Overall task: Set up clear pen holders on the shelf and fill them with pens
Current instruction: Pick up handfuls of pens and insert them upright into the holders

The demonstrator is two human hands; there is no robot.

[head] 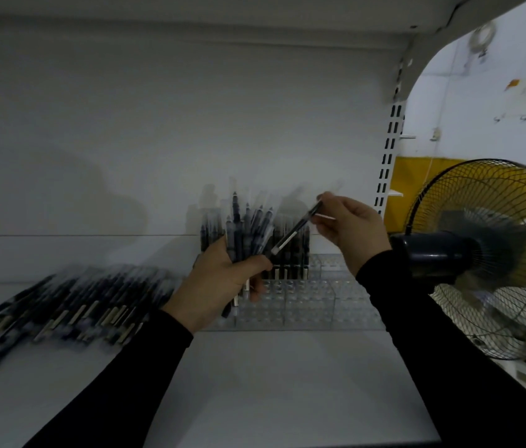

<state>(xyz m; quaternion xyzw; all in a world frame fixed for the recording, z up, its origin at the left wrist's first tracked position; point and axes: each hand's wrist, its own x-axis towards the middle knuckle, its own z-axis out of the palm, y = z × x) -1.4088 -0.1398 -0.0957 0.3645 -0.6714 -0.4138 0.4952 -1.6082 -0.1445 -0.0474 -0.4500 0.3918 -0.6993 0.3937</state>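
Observation:
My left hand point(223, 279) grips a bundle of dark pens point(248, 221) that fans upward above the clear pen holders point(307, 302) on the white shelf point(271, 383). My right hand point(349, 227) pinches the upper end of a single black pen point(297, 232), which slants down-left toward the bundle. Behind my hands, several pens point(290, 253) stand upright in the holders' back left cells; the other cells look empty. A blurred heap of loose pens point(67, 305) lies on the shelf to the left.
A yellow-caged fan point(494, 253) stands close on the right, just past the shelf's slotted upright point(387, 163). Another shelf point(190, 14) hangs overhead. The shelf's back panel point(158, 140) is plain white.

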